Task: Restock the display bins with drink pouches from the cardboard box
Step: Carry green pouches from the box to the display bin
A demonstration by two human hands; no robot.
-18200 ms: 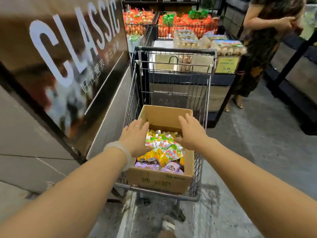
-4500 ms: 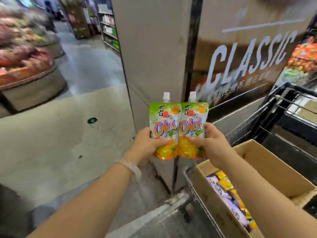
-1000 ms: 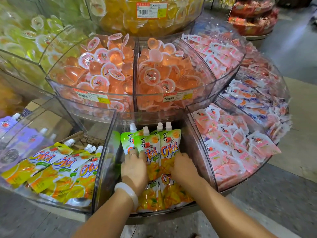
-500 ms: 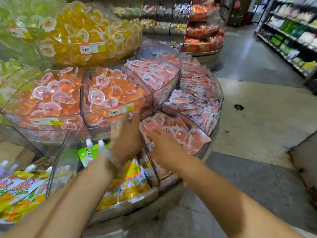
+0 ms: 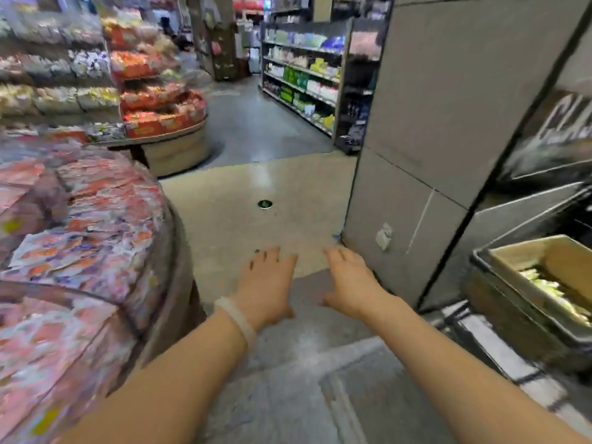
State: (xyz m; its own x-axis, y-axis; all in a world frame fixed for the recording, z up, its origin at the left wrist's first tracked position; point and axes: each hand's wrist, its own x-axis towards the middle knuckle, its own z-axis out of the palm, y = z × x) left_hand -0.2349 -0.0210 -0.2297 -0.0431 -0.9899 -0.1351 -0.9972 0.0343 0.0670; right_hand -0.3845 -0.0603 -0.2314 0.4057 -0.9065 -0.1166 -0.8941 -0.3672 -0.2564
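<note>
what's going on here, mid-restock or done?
Mid-restock, between loads. Both hands are empty: the left hand and right hand are stretched out open over the floor, holding nothing. The round display bins of snack packets sit to the person's left. The cardboard box sits in the cart at the right and there are pouches inside. The view is blurred, so pouch details can't be made out.

We can read almost nothing; the frame is motion-blurred. The dark sign (image 5: 563, 123) at the right edge shows large pale letters, possibly "CL", cut off by the frame. Packet print in the bins (image 5: 80, 225) and on the shelves (image 5: 301, 78) is unreadable.
</note>
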